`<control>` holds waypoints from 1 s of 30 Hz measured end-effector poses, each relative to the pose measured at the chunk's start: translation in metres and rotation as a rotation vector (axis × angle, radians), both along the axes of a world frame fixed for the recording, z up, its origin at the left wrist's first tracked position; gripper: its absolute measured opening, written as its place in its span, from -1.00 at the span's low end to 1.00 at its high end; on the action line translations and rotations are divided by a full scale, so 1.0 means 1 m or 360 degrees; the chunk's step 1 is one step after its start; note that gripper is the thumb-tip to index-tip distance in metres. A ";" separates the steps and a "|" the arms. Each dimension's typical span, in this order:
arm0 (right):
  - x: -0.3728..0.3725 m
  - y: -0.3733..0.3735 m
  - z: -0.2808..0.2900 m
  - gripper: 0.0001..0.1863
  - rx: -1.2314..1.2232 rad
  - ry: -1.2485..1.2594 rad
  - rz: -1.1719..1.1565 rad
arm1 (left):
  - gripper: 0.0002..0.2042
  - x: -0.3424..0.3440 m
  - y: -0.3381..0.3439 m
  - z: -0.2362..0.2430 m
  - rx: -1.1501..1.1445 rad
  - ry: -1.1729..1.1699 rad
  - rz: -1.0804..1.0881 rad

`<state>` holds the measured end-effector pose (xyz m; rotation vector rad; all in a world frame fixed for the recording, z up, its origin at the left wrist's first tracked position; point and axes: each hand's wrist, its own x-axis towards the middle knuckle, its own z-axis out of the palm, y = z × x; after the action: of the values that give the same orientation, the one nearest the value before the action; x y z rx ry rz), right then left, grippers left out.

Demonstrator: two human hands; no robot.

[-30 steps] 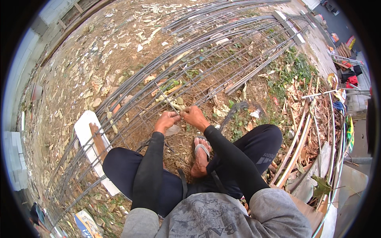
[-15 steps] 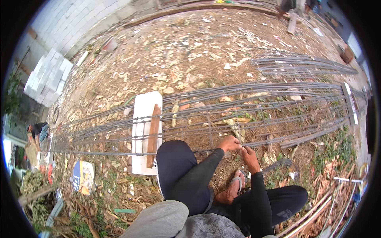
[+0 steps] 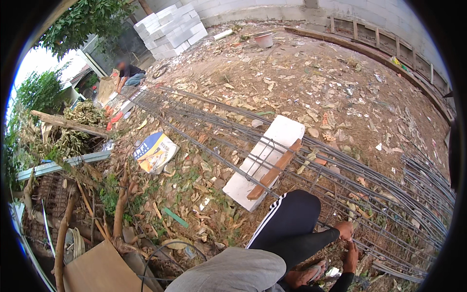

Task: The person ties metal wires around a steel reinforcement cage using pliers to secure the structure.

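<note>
Rebar lattice (image 3: 340, 181) lies just beyond the left hand (image 3: 344, 230) — the nearer one — and the right hand (image 3: 350, 257) bodyward of it, bars running from their far left to right, fingers curled, whether gripping anything I cannot tell.

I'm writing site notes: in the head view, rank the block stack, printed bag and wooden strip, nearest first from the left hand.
1. Wooden strip: left, along the white slab.
2. Printed bag: farther left, on the ground.
3. Block stack: far back, upper left.

Diffuse daylight, soft shadows — sky (image 3: 36, 68) blown white — fisheye bend toward dark edges.
</note>
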<state>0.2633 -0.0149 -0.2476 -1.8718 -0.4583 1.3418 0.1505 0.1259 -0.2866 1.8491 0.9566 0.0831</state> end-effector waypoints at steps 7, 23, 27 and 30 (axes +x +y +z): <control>-0.003 -0.002 -0.003 -0.54 0.0145 -0.0077 0.0057 | -0.75 -0.004 -0.006 0.000 0.0211 -0.0192 0.0059; 0.006 0.008 -0.006 -0.65 -0.0108 -0.0198 0.0189 | -0.57 -0.008 -0.004 0.000 -0.0130 -0.0111 -0.0002; 0.020 -0.003 -0.025 -0.65 0.0056 -0.0373 0.0213 | -0.56 -0.003 -0.008 0.008 -0.0099 -0.0197 -0.0045; -0.024 0.010 0.020 -0.66 0.0186 -0.1425 0.0545 | -0.59 -0.015 -0.002 -0.001 0.0107 -0.0424 0.0090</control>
<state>0.2397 -0.0054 -0.2278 -2.2871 -1.3178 0.5640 0.1358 0.1234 -0.2872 1.8172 0.8270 0.3905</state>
